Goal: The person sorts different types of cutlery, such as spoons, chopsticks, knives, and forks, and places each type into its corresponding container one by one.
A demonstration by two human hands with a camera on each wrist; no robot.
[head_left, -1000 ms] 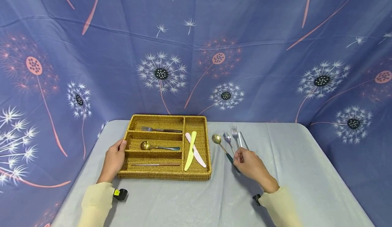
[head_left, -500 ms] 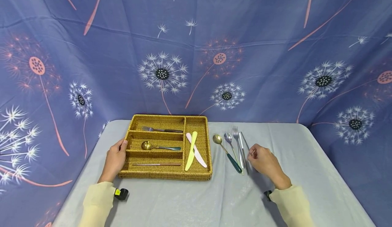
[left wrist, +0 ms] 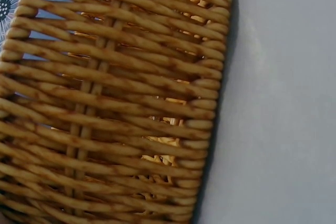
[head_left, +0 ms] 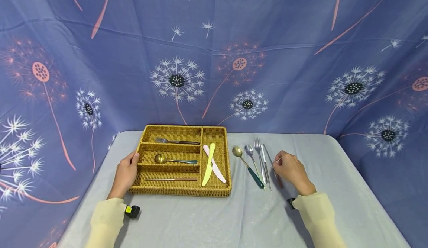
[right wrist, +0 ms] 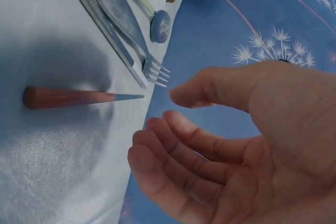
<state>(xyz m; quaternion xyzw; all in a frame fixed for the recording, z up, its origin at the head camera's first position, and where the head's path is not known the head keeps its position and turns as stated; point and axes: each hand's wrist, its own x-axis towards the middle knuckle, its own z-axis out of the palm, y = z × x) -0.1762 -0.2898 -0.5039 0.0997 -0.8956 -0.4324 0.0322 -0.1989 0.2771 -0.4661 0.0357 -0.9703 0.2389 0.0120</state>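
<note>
In the head view my left hand point(head_left: 124, 173) grips the left side of a woven cutlery tray point(head_left: 177, 191), thumb at the rim. The left wrist view is filled by its wicker wall point(left wrist: 115, 98), with no fingers clearly showing. My right hand point(head_left: 291, 171) hovers over the table's right half, fingers loosely bent and holding nothing. Just left of it lies a brown-handled chopstick point(head_left: 279, 182). The right wrist view shows a gap between thumb and fingertips, with that chopstick point(right wrist: 68, 98) on the cloth beyond them.
Left of the chopstick lie a green-handled gold spoon point(head_left: 255, 178), a silver spoon point(head_left: 249, 150), a fork point(head_left: 257, 144) and slim metal utensils. The tray holds a fork point(head_left: 184, 142), a gold spoon point(head_left: 160, 159), a brown-ended stick point(head_left: 184, 179) and yellow point(head_left: 208, 170) and pink point(head_left: 219, 173) knives.
My right hand has moved right, off the cutlery, and its fingers have come away from the chopstick, whose brown handle now shows. My left hand and the tray stay put.
</note>
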